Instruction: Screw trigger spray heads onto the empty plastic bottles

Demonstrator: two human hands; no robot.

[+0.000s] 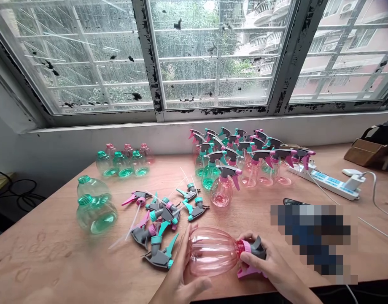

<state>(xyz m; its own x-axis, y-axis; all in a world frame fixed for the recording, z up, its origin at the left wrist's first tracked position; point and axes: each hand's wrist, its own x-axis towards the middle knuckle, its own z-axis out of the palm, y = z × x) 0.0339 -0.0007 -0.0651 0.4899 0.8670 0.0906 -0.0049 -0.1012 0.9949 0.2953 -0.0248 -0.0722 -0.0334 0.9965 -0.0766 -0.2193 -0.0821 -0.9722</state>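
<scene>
Near the table's front edge, a pink see-through spray bottle point(213, 251) lies on its side between my hands. My left hand point(181, 274) cups its base, palm against the bottom and thumb along the near side. Around the neck, the fingers of my right hand point(270, 261) close on the pink collar and the grey spray head point(259, 248) with its pink trigger. The head sits on the bottle's neck; how tightly, I cannot tell. Beyond my left hand is a pile of loose spray heads point(165, 211), grey with teal or pink parts and thin tubes.
Two green bottles without heads point(97, 213) stand at left, with several green and pink ones point(121, 162) behind. Many bottles with spray heads point(221, 192) crowd the back middle. A power strip point(327, 181), a phone partly blurred out point(295, 202) and a brown box point(371, 152) are at right.
</scene>
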